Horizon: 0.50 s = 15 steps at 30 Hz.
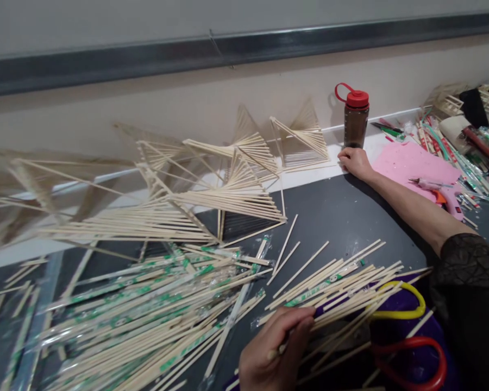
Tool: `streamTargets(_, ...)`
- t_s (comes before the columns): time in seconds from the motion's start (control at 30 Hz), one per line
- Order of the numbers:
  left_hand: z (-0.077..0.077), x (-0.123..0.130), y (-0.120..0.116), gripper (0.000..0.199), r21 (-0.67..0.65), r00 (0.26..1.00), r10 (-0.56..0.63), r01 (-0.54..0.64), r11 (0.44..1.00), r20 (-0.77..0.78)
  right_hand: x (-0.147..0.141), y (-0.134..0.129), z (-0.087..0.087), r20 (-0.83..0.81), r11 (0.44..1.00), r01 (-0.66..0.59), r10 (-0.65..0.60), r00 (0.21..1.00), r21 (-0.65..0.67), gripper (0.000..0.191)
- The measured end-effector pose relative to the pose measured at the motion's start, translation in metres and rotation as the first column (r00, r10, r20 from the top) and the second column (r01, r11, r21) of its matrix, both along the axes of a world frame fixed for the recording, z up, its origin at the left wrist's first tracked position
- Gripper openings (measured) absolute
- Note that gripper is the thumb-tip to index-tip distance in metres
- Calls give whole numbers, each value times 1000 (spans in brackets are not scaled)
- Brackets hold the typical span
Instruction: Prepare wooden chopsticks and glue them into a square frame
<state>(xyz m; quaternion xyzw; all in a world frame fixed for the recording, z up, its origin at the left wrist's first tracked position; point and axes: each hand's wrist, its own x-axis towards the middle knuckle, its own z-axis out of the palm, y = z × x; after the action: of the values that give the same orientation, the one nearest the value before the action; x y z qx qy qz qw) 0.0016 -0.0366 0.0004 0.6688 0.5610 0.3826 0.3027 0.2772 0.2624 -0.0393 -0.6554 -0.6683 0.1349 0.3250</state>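
My left hand (275, 347) is at the bottom, its fingers curled round a thin wooden stick whose end shows between them. Beside it lies a pile of loose wooden sticks (338, 288), some over purple material. My right hand (355, 163) rests at the back by the wall, its fingers bent together just below a brown bottle with a red lid (355, 119); whether it holds anything is too small to tell. To its left stand twisted lattice structures of sticks (244, 190), along the wall.
Wrapped sticks (146, 315) cover the left front. A pink sheet (415, 165) and a pink glue gun (450, 201) lie under and past my right forearm. Yellow (418, 304) and red (438, 361) loop handles sit at the lower right.
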Motion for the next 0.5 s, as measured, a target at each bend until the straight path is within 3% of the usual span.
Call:
streamTargets(0.1, 0, -1, 1, 16, -10, 1000, -16, 16, 1000, 0, 1, -2, 3, -17, 1000, -23, 23, 1000, -1, 26)
streamTargets(0.27, -2, -3, 2, 18, -7, 998, -55, 55, 998, -14, -4, -3, 8, 201, 995, -97, 99, 975, -18, 24)
streamTargets(0.5, -4, 8, -3, 18, 53, 997, 43, -46, 997, 59, -12, 1, 13, 310, 994, -58, 85, 947, -96, 25)
